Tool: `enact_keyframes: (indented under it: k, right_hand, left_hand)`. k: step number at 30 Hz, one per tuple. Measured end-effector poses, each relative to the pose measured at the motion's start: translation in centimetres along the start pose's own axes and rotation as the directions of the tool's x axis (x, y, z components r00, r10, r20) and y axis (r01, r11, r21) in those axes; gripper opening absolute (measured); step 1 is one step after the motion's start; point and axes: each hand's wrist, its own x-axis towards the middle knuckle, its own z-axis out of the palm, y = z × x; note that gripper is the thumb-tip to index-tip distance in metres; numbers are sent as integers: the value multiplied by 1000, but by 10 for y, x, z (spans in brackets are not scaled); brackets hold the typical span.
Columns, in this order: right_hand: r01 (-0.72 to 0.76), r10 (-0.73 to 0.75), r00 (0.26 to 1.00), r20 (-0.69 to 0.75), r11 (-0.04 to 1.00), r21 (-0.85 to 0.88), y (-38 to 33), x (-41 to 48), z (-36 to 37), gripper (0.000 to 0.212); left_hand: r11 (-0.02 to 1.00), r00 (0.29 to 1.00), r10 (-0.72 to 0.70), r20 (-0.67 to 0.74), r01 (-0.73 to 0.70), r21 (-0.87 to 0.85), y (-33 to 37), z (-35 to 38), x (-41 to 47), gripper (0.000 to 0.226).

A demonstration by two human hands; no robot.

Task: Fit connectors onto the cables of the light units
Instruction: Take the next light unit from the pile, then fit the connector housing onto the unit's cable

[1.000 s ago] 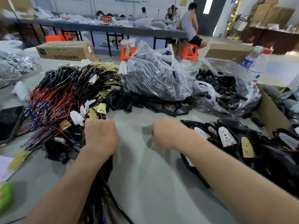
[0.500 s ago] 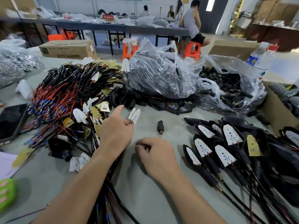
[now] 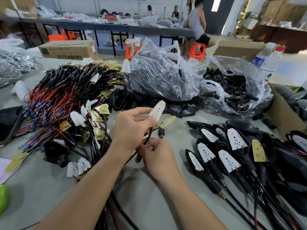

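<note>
My hands are both closed on one light unit: the left hand (image 3: 132, 128) pinches its white LED board (image 3: 157, 110) between thumb and fingers above the bench (image 3: 149, 205), and the right hand (image 3: 157, 158), just below, curls round the unit's black cable (image 3: 149, 135). A loose connector (image 3: 161, 132) with a brass tip lies on the bench just beyond my fingers, beside a yellow board (image 3: 167, 121). A tangle of wired boards (image 3: 66, 97) sits to the left, a row of black housings (image 3: 232, 155) to the right, and a clear bag of connectors (image 3: 235, 92) lies behind.
</note>
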Motion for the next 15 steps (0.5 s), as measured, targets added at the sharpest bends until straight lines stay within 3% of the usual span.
enact_keyframes:
  k: [2, 3, 6, 8, 12, 15]
  right_hand:
    - [15, -17, 998, -59, 999, -28, 1, 2, -4, 22]
    - [25, -28, 994, -108, 999, -31, 1, 3, -8, 24]
    - [104, -73, 965, -250, 988, 115, -2, 13, -21, 27]
    - [186, -117, 934, -337, 966, 181, -5, 19, -32, 28]
    - [331, -207, 863, -461, 921, 206, -13, 20, -55, 25]
    - [394, -168, 790, -590, 876, 279, -18, 20, -84, 25]
  left_hand:
    - [987, 995, -102, -1, 101, -126, 0, -3, 4, 25]
    - [983, 988, -149, 32, 152, -106, -2, -7, 7, 25]
    - [966, 910, -249, 330, 255, 25, -12, -16, 3, 24]
    - [970, 818, -243, 522, 207, 127, -21, -21, -9, 24]
    - [929, 785, -255, 565, 37, 367, -25, -35, -14, 34]
    - [842, 723, -313, 615, -88, 532, -19, -48, -15, 49]
